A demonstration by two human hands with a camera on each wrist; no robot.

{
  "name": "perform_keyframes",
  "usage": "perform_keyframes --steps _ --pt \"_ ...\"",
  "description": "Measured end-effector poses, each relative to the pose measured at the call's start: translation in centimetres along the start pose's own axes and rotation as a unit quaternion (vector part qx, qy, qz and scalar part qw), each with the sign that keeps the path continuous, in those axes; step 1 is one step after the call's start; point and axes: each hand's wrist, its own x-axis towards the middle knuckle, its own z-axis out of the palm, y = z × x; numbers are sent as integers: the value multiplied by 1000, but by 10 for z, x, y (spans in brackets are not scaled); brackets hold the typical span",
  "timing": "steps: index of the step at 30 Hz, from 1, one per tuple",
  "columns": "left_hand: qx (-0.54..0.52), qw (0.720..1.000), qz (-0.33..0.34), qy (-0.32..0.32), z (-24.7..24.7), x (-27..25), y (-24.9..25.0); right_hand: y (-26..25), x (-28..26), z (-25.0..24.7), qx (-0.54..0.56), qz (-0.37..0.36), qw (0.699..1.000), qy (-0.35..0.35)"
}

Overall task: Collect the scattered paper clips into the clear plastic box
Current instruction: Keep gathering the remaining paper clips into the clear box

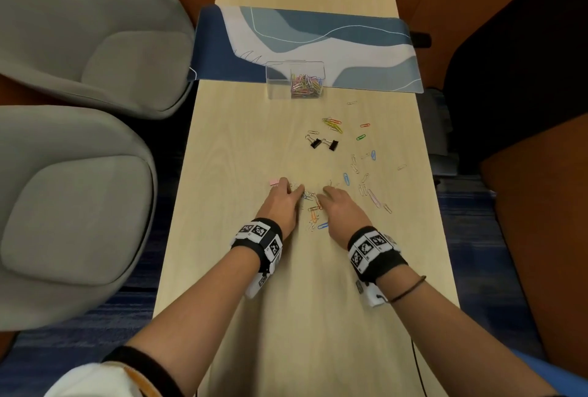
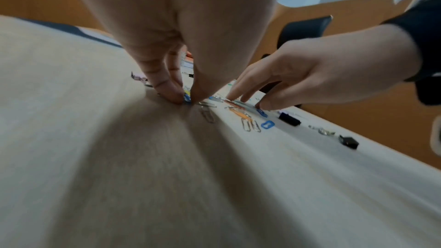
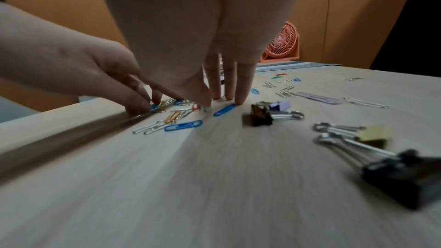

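Note:
The clear plastic box [image 1: 277,86] stands at the desk mat's near edge, with colourful paper clips [image 1: 306,85] heaped in its right compartment. A small cluster of paper clips [image 1: 313,209] lies between my hands. My left hand [image 1: 296,190] pinches a blue and yellow clip [image 2: 187,97] on the table between thumb and fingers [image 2: 167,90]. My right hand [image 1: 325,193] rests straight fingertips [image 3: 241,99] on the wood beside a blue clip [image 3: 224,110]. More loose clips [image 1: 366,186] are spread to the right, and a yellow bunch [image 1: 332,123] lies further up.
Two black binder clips [image 1: 323,143] lie mid-table and a pink one [image 1: 273,181] sits by my left fingers. More binder clips [image 3: 262,113] lie near my right wrist. A blue desk mat [image 1: 305,43] lies behind the box. Grey chairs [image 1: 95,56] stand left.

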Motion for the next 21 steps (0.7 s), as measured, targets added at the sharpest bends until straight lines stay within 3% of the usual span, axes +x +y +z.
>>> perform_keyframes --steps 4,9,21 --pt "19 999 9 37 1 -6 -1 13 -12 4 51 25 996 69" --pt "17 998 22 49 8 -23 -4 2 -9 10 -22 36 999 7" --pt "-4 1000 21 23 1 -17 -10 -35 -5 1 -93 12 996 -6"
